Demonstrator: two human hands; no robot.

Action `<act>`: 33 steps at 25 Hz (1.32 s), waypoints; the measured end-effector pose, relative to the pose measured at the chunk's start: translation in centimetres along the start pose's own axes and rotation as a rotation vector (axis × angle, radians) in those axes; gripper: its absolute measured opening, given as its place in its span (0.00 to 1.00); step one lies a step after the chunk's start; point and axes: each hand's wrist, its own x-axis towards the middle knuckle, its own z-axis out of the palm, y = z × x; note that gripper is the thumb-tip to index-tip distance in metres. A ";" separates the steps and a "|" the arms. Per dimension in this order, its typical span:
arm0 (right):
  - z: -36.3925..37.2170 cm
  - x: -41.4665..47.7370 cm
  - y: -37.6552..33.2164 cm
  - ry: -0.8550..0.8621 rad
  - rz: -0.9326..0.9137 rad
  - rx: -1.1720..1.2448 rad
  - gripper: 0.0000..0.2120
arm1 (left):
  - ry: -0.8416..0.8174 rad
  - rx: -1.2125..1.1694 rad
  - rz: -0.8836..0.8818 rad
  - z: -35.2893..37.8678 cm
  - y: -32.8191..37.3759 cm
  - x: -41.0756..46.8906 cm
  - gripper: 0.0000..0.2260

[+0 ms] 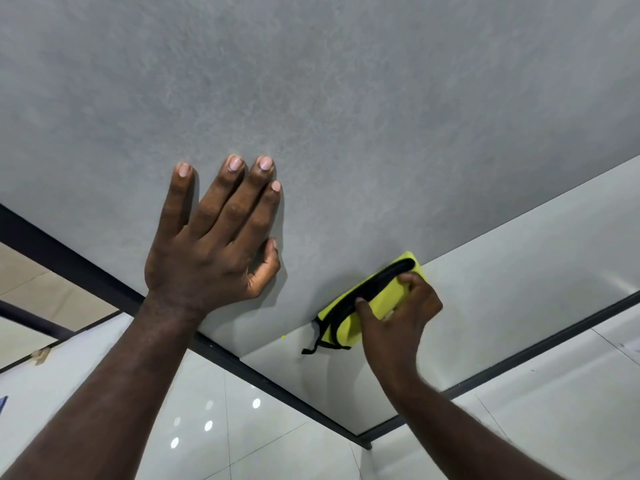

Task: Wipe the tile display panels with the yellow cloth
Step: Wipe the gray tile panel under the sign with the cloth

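While the left hand [214,237] lies spread flat on the grey panel [346,116], the right hand [398,306], gripping the yellow cloth [382,291], should press evenly along its lower edge.

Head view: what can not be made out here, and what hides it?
The yellow cloth: its lower right part lies under the right hand, head view.
The grey panel: its top and sides are cut off by the picture edges.
The left hand: its palm faces the grey panel, so it is hidden.
The blue thing: cut off by the left edge, too little shows to name it.
Dust on the grey panel: too fine to see.
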 end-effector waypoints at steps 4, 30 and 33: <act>-0.6 4.1 -2.5 0.126 -0.178 0.052 0.29 | -0.003 -0.017 -0.014 0.1 0.1 -0.1 0.33; 1.7 5.4 -20.2 0.041 -0.859 -0.413 0.30 | 0.016 -0.097 -0.254 -0.3 0.1 0.5 0.32; 2.3 7.8 -25.1 0.079 -1.048 -0.478 0.29 | 0.024 -0.157 -0.263 -0.7 -0.3 0.7 0.31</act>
